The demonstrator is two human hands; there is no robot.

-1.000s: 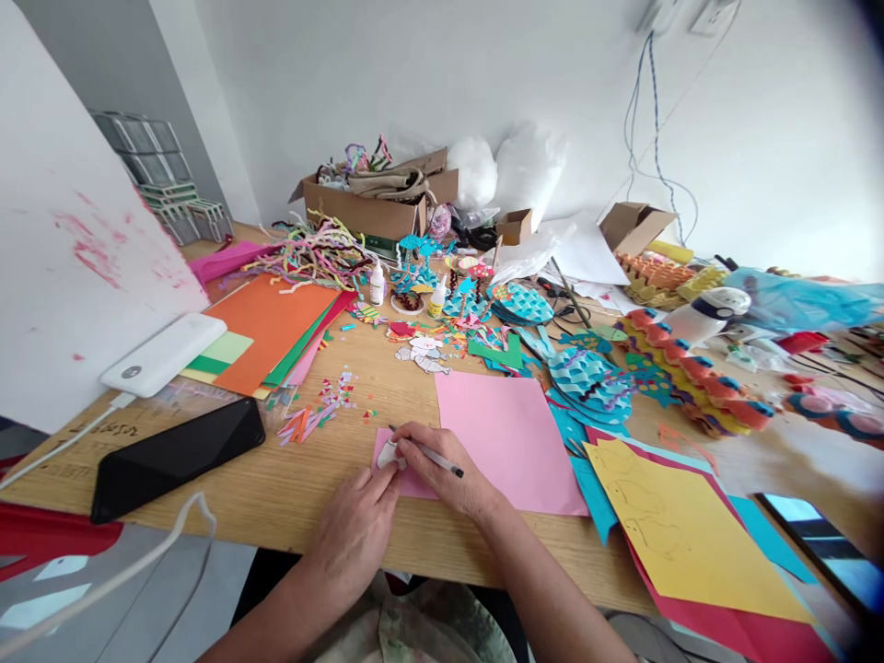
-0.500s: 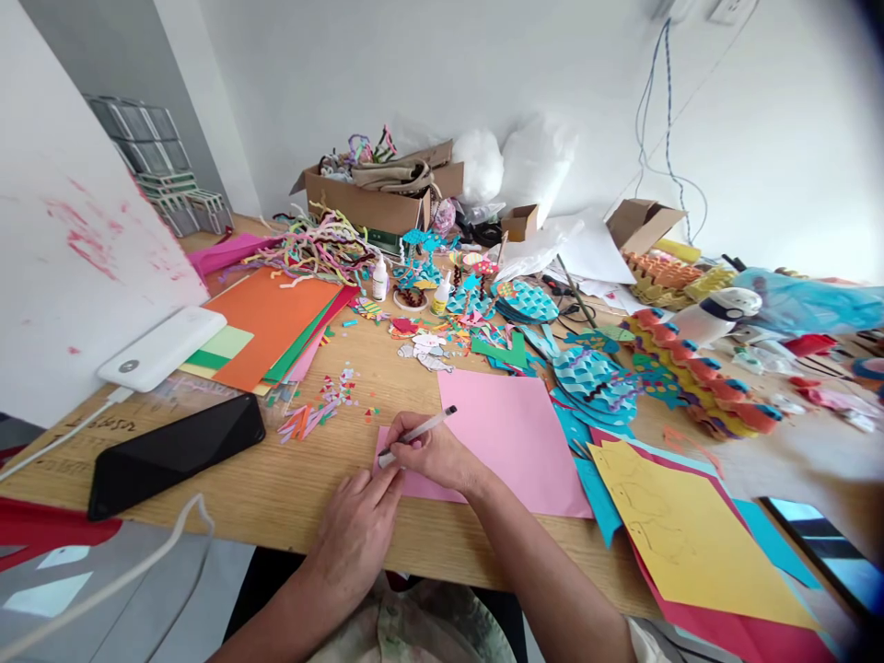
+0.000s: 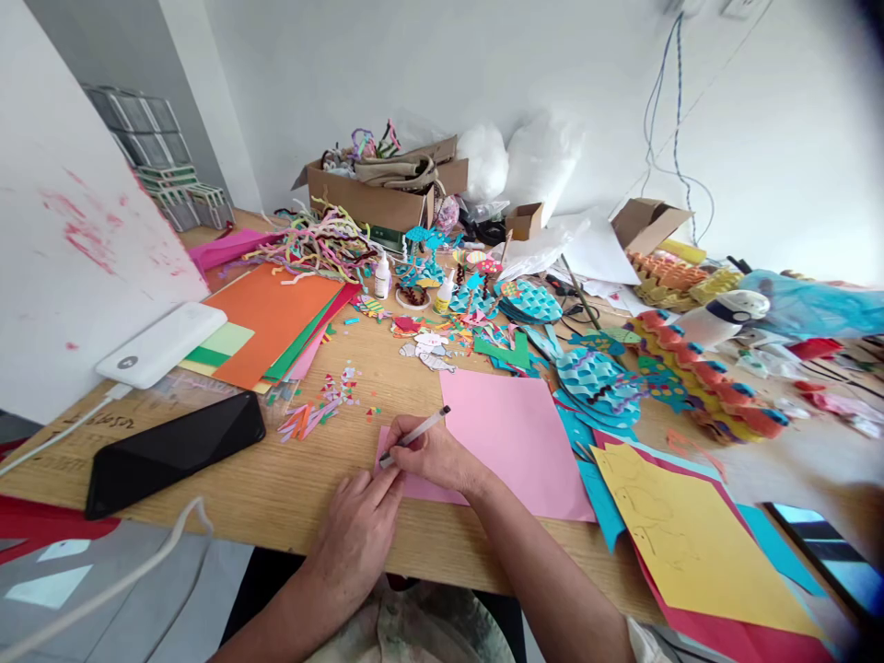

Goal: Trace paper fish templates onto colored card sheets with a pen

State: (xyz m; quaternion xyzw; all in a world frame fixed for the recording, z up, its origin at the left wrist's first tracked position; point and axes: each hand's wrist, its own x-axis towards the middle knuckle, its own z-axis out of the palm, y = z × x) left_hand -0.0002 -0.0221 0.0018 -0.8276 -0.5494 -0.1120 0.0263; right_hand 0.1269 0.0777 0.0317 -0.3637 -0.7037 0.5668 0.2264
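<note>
My right hand [image 3: 432, 458] grips a white pen [image 3: 415, 436] with its tip down on a small pink paper piece [image 3: 414, 482] near the table's front edge. My left hand [image 3: 359, 528] lies flat on the near left corner of that piece, fingers pressing it to the wood. Just to the right, partly under my right wrist, lies a larger pink sheet [image 3: 517, 433].
A black phone [image 3: 172, 451] and a white power bank [image 3: 162, 343] sit at the left beside stacked coloured card [image 3: 273, 322]. Yellow paper [image 3: 691, 543] over red and blue sheets lies at right. Glue bottles [image 3: 381, 276], paper fish, scraps and cardboard boxes [image 3: 387, 198] crowd the back.
My right hand turned the pen from lying flat, pointing right, to tilted up with its tip on the small pink piece. The view drifted slightly.
</note>
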